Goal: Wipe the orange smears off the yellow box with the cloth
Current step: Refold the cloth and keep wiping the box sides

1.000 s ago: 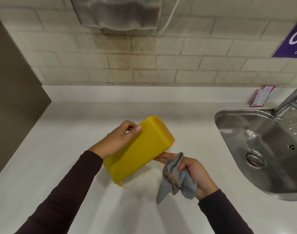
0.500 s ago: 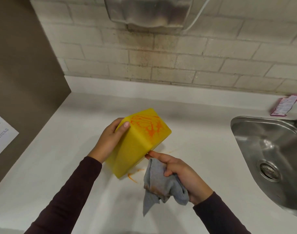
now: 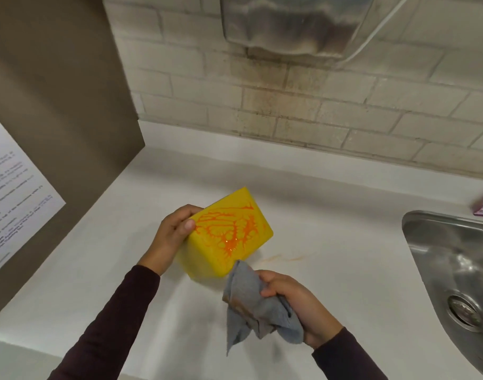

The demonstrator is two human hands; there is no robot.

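The yellow box (image 3: 207, 257) is tilted above the white counter, its upward face covered with wet orange smears (image 3: 229, 229). My left hand (image 3: 170, 237) grips the box's left end, thumb on the smeared face. My right hand (image 3: 298, 303) holds a bunched grey cloth (image 3: 254, 305) just below the box's lower right corner; the cloth's top touches or nearly touches that corner. The cloth carries brownish-orange stains.
Faint orange streaks (image 3: 281, 258) mark the counter (image 3: 331, 229) to the right of the box. A steel sink (image 3: 454, 270) lies at the right, a brown side panel with a paper notice (image 3: 12, 198) at the left. A metal dispenser (image 3: 295, 26) hangs on the brick wall.
My left hand has turned the box so the orange-smeared face points up toward me. My right hand has let go of the box's underside and now holds only the cloth.
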